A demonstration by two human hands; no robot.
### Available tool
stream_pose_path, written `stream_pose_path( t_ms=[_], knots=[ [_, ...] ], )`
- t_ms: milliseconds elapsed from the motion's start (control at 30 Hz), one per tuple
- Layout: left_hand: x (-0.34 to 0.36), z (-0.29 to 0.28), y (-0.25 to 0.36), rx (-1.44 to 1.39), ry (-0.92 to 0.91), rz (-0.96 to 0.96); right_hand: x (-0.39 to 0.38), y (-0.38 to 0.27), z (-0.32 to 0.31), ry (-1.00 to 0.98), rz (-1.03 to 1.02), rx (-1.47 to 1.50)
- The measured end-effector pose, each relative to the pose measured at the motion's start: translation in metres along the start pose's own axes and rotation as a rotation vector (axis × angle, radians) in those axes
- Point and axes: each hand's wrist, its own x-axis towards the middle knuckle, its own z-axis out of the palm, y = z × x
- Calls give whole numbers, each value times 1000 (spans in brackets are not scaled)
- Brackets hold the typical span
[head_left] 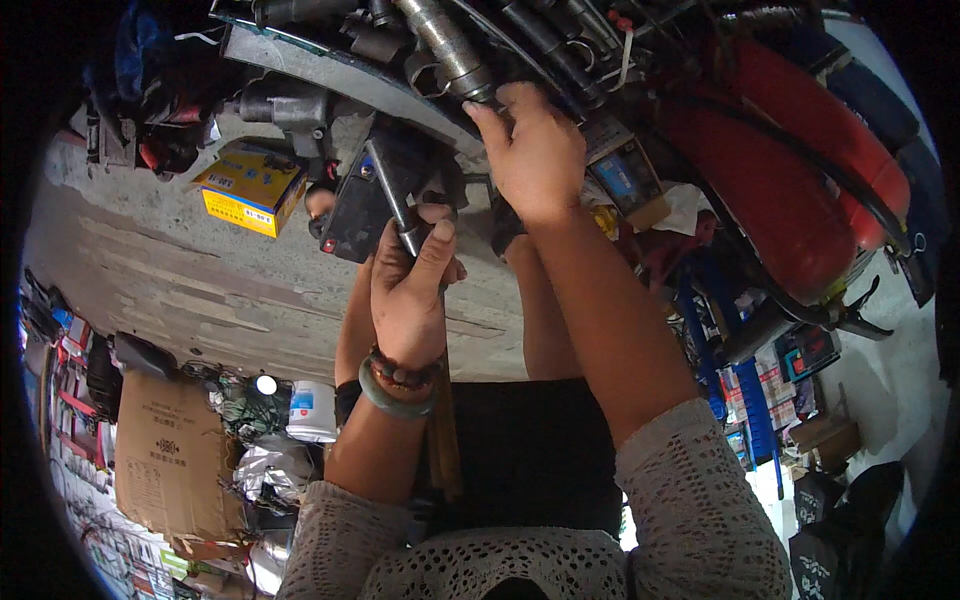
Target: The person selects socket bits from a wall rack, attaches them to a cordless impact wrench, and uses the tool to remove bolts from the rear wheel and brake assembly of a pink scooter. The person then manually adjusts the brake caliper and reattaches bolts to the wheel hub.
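My left hand, with bracelets at the wrist, is closed round a slim metal rod. The rod slants up and to the left out of my fist; its lower end is hidden by the fingers. Further forward, my right hand reaches to the near edge of a tray of metal parts. Its thumb lies close to the end of a thick, worn metal cylinder. The other fingers bend away, so their tips and any hold are hidden. Behind the rod stands a black battery-like box.
A yellow box and a grey impact wrench lie left of the battery-like box. Red fire extinguishers lie at the right, near a small open carton. A cardboard box and white bucket stand at lower left.
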Motion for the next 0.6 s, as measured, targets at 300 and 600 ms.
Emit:
stream_pose_path(
  t_ms=[300,600],
  knots=[
    [6,-2,2,-34,54,3,-27,-8,-12,-458,385,1085],
    [8,-2,3,-54,31,-21,-20,-8,-12,-516,331,1024]
  ],
)
